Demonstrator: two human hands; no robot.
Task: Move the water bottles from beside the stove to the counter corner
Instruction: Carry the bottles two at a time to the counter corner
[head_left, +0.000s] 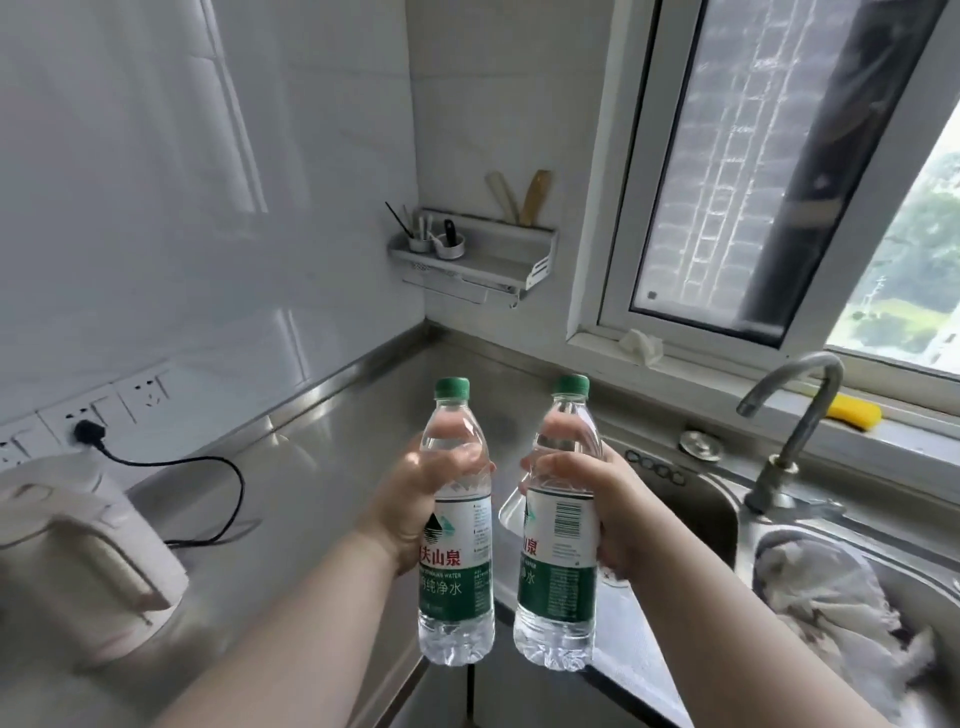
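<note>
I hold two clear water bottles with green caps and green-and-white labels upright in the air, side by side. My left hand (415, 499) grips the left bottle (456, 587) around its upper half. My right hand (597, 504) grips the right bottle (558, 582) the same way. Both bottles hang above the front edge of the steel counter (322, 467). The counter corner (441, 358) lies beyond them, where the two white tiled walls meet.
A white electric kettle (78, 566) stands at the left, its black cord (208, 467) running to a wall socket. A steel sink (810, 577) with a cloth in it and a tap (795, 410) sit at the right. A wall shelf (478, 254) hangs above the corner.
</note>
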